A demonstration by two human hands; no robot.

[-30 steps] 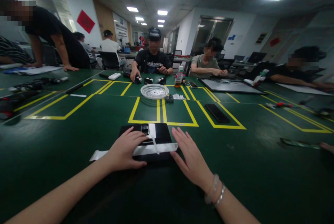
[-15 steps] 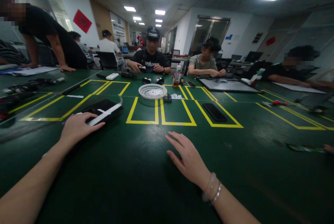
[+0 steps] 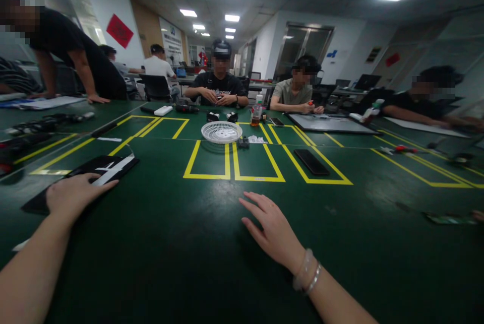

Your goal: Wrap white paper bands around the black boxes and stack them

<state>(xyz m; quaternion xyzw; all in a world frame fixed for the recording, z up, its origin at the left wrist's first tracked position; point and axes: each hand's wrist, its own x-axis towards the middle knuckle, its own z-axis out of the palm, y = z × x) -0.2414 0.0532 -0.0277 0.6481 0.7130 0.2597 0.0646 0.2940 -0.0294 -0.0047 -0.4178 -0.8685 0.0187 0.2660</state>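
Note:
At the left, my left hand [image 3: 71,195] holds the near edge of a flat black case-like object [image 3: 85,164], its thumb along a white strip [image 3: 114,169] that runs over the top. One end of that strip curls up. Part of the object is hidden under my hand and I cannot make out its exact kind. My right hand [image 3: 272,228] rests low over the green table, palm down with fingers spread, holding nothing. A black phone [image 3: 311,162] lies to its upper right, inside a yellow-taped frame.
A round white plastic basket [image 3: 221,132] stands mid-table, with small dark parts beside it. Behind it is a bottle [image 3: 255,113]. Whiteboards [image 3: 333,123], cables and tools lie around the green table [image 3: 212,263]. Several people sit or lean at the far side.
My left hand has moved left and toward me, taking the black object along; the object now lies flatter. My right hand has stayed in place.

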